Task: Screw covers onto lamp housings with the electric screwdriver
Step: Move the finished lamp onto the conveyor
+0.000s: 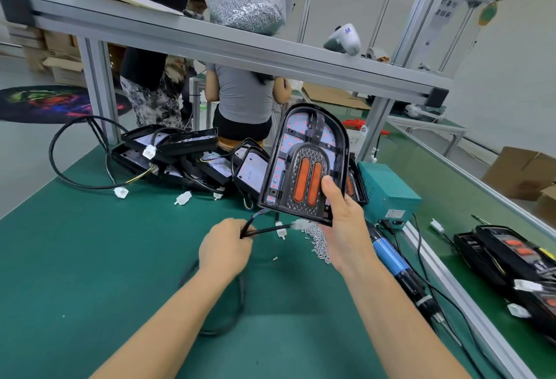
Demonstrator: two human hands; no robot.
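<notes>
Two bare forearms reach in from the near edge over the green-matted bench (90, 243). Right hand (346, 228) holds up the black arch-topped lamp housing (304, 165) by its lower right corner, thumb laid on the front beside two orange oblong lenses, fingers curled behind; the housing is tilted, clear of the bench, its face toward the camera, with small red dots showing on its pale inner board. Left hand (225, 246) has a narrow grip pinching the black cable (264, 229) that hangs from the housing's bottom, and the cable ends in a white plug (298, 224) just beside the right wrist.

Beneath the right hand lies a loose scatter of small silver screws (319, 243) on the mat. Just right of them the blue-and-black electric screwdriver (400, 270) lies flat, cord trailing toward the near right. Behind it stands a teal metal power box (388, 192).

Farther left, a heap of black lamp housings with wires and white connectors (180, 156) lies across the far side of the bench. At the far right, past an aluminium rail, more black lamp units (508, 255) lie stacked. On the overhead shelf (270, 47) sits a clear plastic bag of screws (246, 2). Two people stand beyond the bench.
</notes>
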